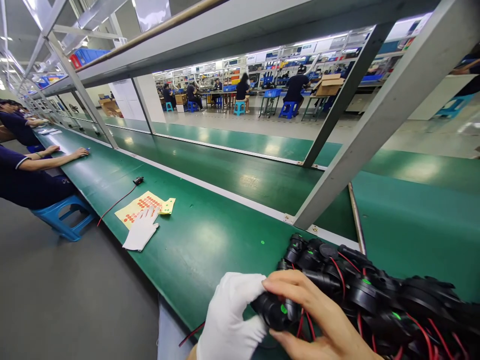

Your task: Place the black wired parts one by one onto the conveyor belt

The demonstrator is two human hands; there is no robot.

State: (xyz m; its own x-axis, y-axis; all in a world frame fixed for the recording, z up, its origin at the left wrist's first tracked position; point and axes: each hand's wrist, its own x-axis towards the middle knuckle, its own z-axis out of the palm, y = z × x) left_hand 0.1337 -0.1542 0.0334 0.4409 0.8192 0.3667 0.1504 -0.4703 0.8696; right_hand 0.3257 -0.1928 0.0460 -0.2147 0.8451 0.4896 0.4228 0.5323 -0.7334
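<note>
My left hand [234, 315], in a white glove, closes around one side of a black cylindrical part [270, 311] with a green dot sticker on it. The bare fingers of my right hand [318, 315] grip the same part from the other side. A red wire shows below my left hand, but I cannot tell whether it belongs to the held part. Just right of my hands lies a large pile of similar black parts [362, 295] with red and black wires, some bearing green dots.
On the green bench [198, 250] lie a spare white glove [141, 231], yellow sticker sheets [129, 211] with red and green dots, and one wired black part [138, 180]. A slanted metal post [337, 155] rises from the bench. Co-workers [22, 172] sit at the left.
</note>
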